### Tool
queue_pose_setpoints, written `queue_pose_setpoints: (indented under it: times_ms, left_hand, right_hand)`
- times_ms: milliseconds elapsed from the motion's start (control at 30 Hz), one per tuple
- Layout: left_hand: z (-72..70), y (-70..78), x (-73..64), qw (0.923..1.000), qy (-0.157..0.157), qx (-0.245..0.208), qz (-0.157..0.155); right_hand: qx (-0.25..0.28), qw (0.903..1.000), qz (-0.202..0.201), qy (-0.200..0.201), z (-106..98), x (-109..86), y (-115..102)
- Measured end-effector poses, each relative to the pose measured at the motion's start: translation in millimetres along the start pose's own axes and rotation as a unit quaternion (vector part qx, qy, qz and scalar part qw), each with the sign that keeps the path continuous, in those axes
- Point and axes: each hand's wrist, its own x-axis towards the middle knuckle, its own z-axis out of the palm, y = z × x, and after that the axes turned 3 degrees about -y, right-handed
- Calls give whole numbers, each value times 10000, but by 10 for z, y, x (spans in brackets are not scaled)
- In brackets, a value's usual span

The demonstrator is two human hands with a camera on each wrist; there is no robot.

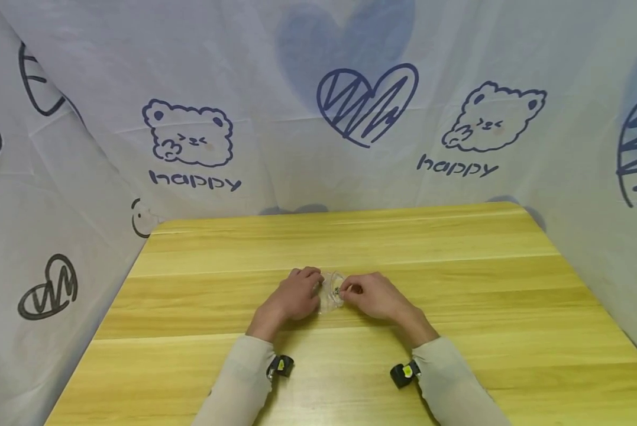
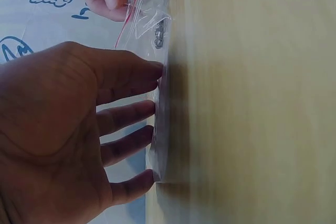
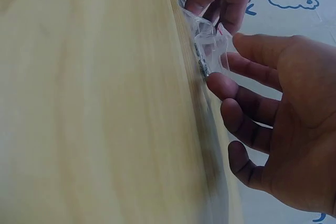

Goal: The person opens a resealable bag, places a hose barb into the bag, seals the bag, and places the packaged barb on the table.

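A clear plastic zip bag (image 1: pixel 326 302) with a red seal line lies on the wooden table between my hands. Small dark, shiny pieces (image 2: pixel 159 36) show inside it, near its right end; their kind is too small to make out. My left hand (image 1: pixel 297 294) rests its outstretched fingertips on the bag's left part, holding it down against the table. At the opposite end, the thumb and forefinger of my right hand (image 1: pixel 375 296) pinch the bag's raised lip beside the red seal (image 2: pixel 126 17). The other right fingers hang loosely bent near the tabletop.
The wooden table (image 1: pixel 190 367) extends around both hands. White cloth (image 1: pixel 275 136) printed with bears and hearts hangs behind it and at the sides. Both wrists carry a black strap-on camera, one at the left cuff (image 1: pixel 283 365), one at the right cuff (image 1: pixel 402 375).
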Motion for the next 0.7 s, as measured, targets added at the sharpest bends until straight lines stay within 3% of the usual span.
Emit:
queue_pose_setpoints:
  times_ms: [300,467,700]
  left_hand:
    - [20,14,2,9989,31,-53,-458]
    - [26,13,2,9983,2,-123,-575]
    - [32,10,1,9978,-92,-305,-587]
  right_hand:
    - [236,9995,-157,-98,0,-15,-26]
    - [1,9997,-226,-9,9,-10,-7]
    - [-221,9996,102,155,-28,-21,19]
